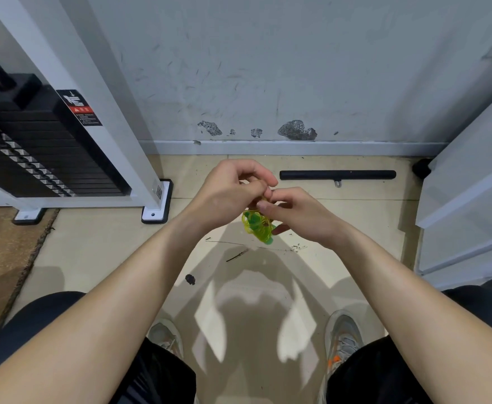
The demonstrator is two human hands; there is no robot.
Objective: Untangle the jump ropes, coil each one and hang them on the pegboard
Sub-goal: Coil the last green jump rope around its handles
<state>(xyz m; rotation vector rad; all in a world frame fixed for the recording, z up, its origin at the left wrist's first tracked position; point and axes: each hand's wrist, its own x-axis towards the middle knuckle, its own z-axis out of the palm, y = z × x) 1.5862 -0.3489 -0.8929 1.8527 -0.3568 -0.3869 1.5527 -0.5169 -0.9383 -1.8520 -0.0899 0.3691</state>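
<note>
The rope, a tangled yellow-green bundle with green handle parts showing through it, hangs in the air at the middle of the view, above the floor. Both hands meet on its top.

The left hand comes in from 7 o'clock. Its fingers are curled over and its fingertips pinch the top of the tangle. The right hand comes in from 5 o'clock, touching the left at the fingertips. Its fingers are curled too, with the thumb laid across the upper loops and one fingertip showing under the bundle. Most of the rope dangles below the two hands. How many ropes are in the knot cannot be told.

At 1 o'clock from the hands a black bar lies on the floor close to the wall. At 9 to 10 o'clock a weight stack stands inside a white frame. A brown mat lies at 8 o'clock. White panels fill the edge at 3 o'clock. Two grey shoes, the left shoe and the right shoe, sit at 7 and 5 o'clock.
</note>
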